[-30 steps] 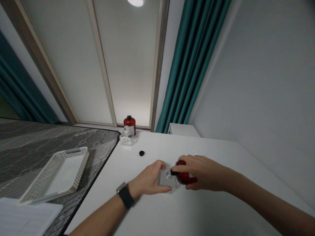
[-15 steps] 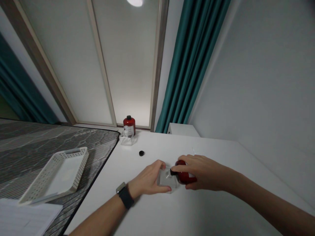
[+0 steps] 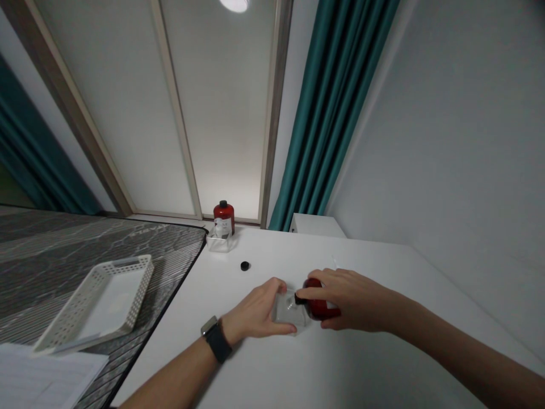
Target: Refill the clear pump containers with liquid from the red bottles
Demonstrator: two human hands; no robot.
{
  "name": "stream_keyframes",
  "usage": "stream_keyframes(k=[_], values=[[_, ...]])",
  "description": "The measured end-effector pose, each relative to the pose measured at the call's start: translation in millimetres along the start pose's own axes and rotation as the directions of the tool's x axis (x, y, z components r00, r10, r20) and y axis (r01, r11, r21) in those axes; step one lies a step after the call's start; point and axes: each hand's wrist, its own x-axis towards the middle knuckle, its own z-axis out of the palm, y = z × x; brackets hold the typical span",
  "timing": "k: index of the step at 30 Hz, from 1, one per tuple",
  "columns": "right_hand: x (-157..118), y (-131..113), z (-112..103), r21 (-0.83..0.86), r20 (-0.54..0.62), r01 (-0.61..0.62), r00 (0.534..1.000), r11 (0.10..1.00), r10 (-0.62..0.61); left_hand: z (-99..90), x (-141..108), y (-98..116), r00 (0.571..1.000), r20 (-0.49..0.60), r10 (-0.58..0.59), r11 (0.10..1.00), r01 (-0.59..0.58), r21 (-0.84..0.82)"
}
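Bottles (image 3: 317,309), two; clear containers (image 3: 284,313), two; loose cap (image 3: 244,266), one.

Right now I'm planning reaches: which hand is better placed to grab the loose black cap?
Probably the left hand: it's nearer the loose black cap, though curled around the clear container; the right hand holds a red bottle.

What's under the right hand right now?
A red bottle, its black end towards the clear container at the left hand. The right hand covers the bottle's other end, so its base can't be seen.
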Motion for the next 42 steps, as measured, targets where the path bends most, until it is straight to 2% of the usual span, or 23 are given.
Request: stream_keyframes(k=[42], values=[[0.1,2.0,4.3,-0.048,-0.038,0.035,0.999,0.998,-0.037,-0.2,0.7,-0.1,1.000,-0.001,-0.004,1.000,0.004,-0.013]])
